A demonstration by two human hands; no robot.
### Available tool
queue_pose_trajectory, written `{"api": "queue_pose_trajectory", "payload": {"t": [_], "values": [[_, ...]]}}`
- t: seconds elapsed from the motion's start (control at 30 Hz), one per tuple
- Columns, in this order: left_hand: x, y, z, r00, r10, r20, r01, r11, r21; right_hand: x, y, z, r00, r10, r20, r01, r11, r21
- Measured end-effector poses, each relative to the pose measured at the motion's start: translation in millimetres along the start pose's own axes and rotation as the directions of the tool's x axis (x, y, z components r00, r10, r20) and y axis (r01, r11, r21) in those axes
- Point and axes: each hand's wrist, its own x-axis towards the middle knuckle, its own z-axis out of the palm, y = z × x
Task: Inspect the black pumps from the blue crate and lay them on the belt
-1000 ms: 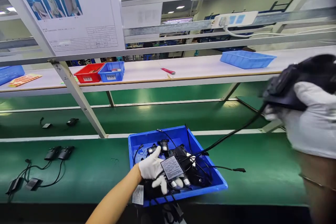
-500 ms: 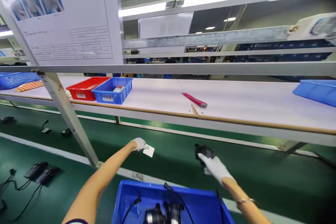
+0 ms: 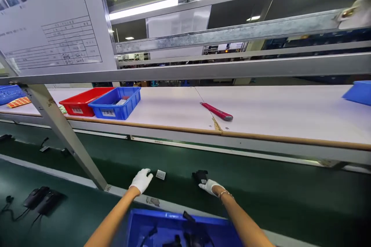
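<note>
Both my hands wear white gloves and reach out over the far green belt (image 3: 261, 185). My left hand (image 3: 141, 179) lies just left of a small grey-labelled part (image 3: 160, 175) resting on the belt, fingers loosely curled and holding nothing. My right hand (image 3: 211, 186) touches a black adapter-like part (image 3: 200, 176) on the belt, fingers closed against it. Below my arms a blue bin (image 3: 162, 227) with black cabled parts shows at the bottom edge.
A white shelf (image 3: 261, 112) above the belt carries a red bin (image 3: 82, 101), a blue bin (image 3: 116, 102), a red-handled tool (image 3: 216, 111) and another blue tray (image 3: 359, 92). A slanted metal post (image 3: 62, 133) stands left. Black cabled parts (image 3: 40, 200) lie on the near belt.
My left hand has set the small labelled part down on the belt and drawn back slightly. My right hand has lowered the black part onto the belt. The view has tipped upward.
</note>
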Motion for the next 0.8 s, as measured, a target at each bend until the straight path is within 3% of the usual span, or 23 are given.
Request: {"api": "queue_pose_trajectory", "payload": {"t": [0.1,0.2,0.3,0.4,0.5,0.63,0.8], "values": [[-73.3,-23.4,-29.1,0.999,0.022,-0.032,-0.027,0.986,-0.165,-32.5,-8.4,-11.7,0.993,-0.011,0.117,-0.003,0.993,0.120],[-157.9,-45.7,-37.4,0.999,-0.021,-0.034,0.008,0.939,-0.343,-93.0,-14.9,-9.9,0.980,-0.064,0.189,0.020,0.975,0.223],[-236.9,-58.4,-19.1,0.997,-0.070,0.045,0.083,0.856,-0.510,-170.1,-21.2,10.5,0.956,-0.099,0.277,0.034,0.973,0.228],[-297.9,-61.7,8.5,0.987,-0.084,0.138,0.152,0.770,-0.620,-234.3,-33.5,45.4,0.932,-0.058,0.358,0.009,0.991,0.135],[-338.1,-64.2,26.1,0.981,-0.097,0.167,0.187,0.700,-0.689,-268.9,-56.7,85.2,0.932,0.045,0.361,-0.051,0.999,0.008],[-371.2,-70.5,33.9,0.974,-0.135,0.181,0.225,0.632,-0.742,-280.3,-98.7,129.6,0.953,0.165,0.254,-0.133,0.982,-0.136],[-391.6,-69.8,36.0,0.971,-0.148,0.185,0.237,0.597,-0.766,-277.4,-136.9,152.0,0.968,0.212,0.132,-0.179,0.957,-0.227]]}}
